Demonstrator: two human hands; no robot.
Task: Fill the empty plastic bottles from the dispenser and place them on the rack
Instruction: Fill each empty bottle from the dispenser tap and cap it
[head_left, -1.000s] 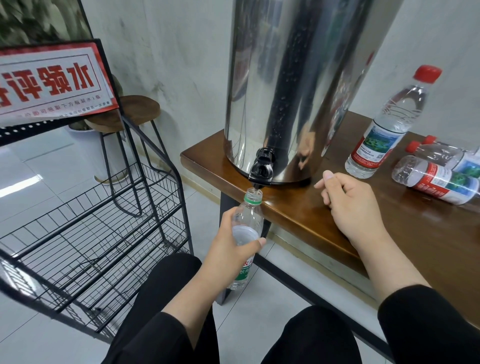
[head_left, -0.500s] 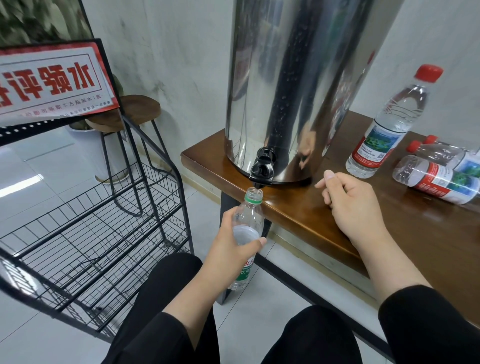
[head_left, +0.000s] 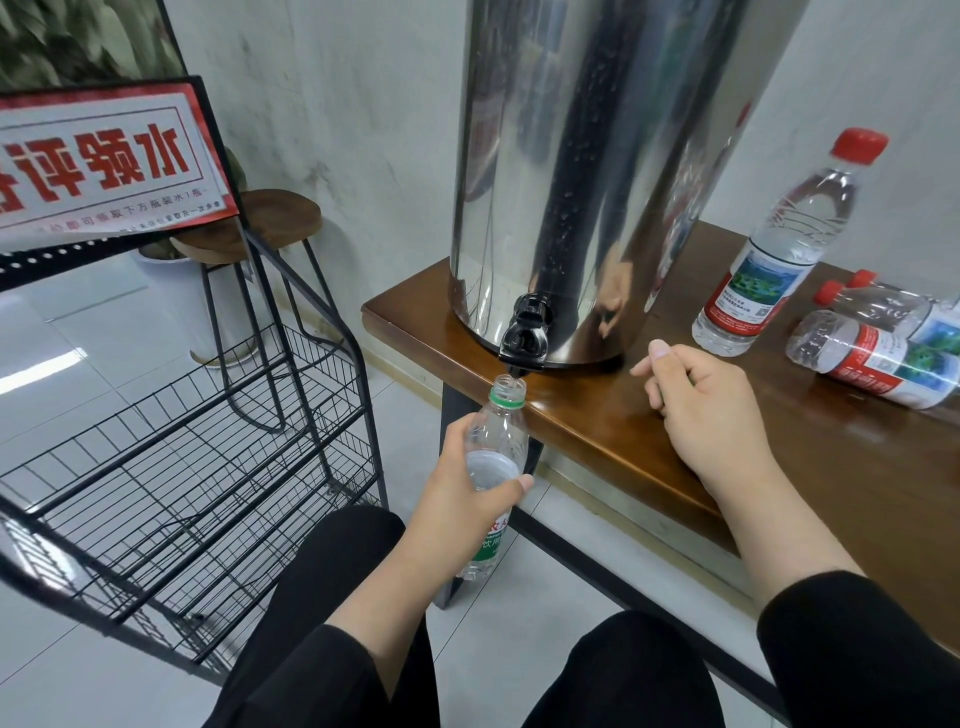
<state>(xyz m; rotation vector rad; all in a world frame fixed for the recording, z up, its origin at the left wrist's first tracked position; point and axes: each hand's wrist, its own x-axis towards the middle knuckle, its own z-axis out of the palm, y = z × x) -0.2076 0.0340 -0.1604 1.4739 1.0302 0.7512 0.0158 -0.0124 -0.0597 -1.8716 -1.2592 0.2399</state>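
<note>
My left hand (head_left: 467, 514) grips a clear plastic bottle (head_left: 501, 426) with a green label and no cap. It holds the bottle upright with the open mouth just under the black tap (head_left: 524, 338) of the steel dispenser (head_left: 597, 182). A water surface shows inside the bottle at about finger height. My right hand (head_left: 711, 410) rests on the wooden table (head_left: 597, 441) right of the tap, fingers curled, with nothing visible in it. The black wire rack (head_left: 208, 467) stands to the left with bare shelves.
A red-capped bottle (head_left: 779, 249) stands upright on the table at the right, beside two more lying on their sides (head_left: 878, 364). A red and white sign (head_left: 104, 161) tops the rack. A wooden stool (head_left: 260, 223) stands behind it. My knees are below.
</note>
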